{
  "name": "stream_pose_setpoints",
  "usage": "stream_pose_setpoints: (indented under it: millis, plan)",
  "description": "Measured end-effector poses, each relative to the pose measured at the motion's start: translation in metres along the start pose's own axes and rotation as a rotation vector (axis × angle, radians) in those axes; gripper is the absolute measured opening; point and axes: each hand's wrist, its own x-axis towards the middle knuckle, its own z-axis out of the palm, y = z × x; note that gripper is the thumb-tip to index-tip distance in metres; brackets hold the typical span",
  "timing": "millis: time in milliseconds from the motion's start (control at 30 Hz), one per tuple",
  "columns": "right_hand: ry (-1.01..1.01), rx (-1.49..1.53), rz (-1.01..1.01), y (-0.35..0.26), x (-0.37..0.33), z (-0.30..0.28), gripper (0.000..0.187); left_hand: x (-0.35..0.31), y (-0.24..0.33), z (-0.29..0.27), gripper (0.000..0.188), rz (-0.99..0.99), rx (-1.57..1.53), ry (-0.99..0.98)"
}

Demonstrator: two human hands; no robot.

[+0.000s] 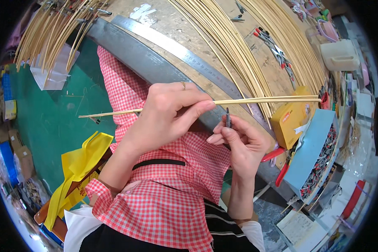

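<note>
My left hand (166, 115) pinches a few thin bamboo strips (264, 100) lying together. They run nearly level, from the left over my lap to the yellow box at the right. Just below them, my right hand (248, 147) holds a small dark metal clip (228, 118) upright between thumb and fingers. The clip's tip is close under the strips and looks apart from them. Behind my hands, a long grey metal bar (143, 56) lies along the table edge, beside a steel ruler (172, 44).
Long bamboo strips (227, 42) lie in bundles across the wooden table. Loose red-tipped clips (277, 50) rest between them. At right stand a yellow box (286, 124) and a light blue box (311, 147) full of clips. Red-handled pliers (282, 173) lie nearby. Yellow cloth (77, 161) hangs at left.
</note>
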Motion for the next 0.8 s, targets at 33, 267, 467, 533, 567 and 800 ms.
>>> stream_pose_setpoints:
  millis: [33, 267, 467, 533, 567, 800]
  plan:
    - [0.002, 0.002, 0.006, 0.001, 0.000, 0.000, 0.024, 0.001, -0.001, -0.001, 0.004, 0.006, 0.000, 0.003]
    - [0.041, 0.015, 0.022, -0.004, 0.002, 0.006, 0.025, 0.000, 0.000, 0.001, 0.004, 0.034, -0.035, -0.024]
    - [0.004, 0.046, 0.041, -0.002, -0.001, 0.002, 0.028, 0.000, -0.002, 0.001, 0.005, 0.039, -0.041, -0.061]
    - [-0.019, 0.015, -0.033, -0.002, 0.000, 0.000, 0.031, 0.001, 0.000, 0.000, 0.006, 0.009, -0.076, -0.094]
    - [-0.031, -0.001, -0.069, -0.002, 0.001, -0.001, 0.032, 0.001, 0.000, -0.001, 0.006, -0.007, -0.092, -0.110]
    - [0.094, 0.141, -0.334, 0.001, -0.002, -0.022, 0.021, -0.002, -0.001, 0.001, 0.012, -0.011, -0.219, -0.346]
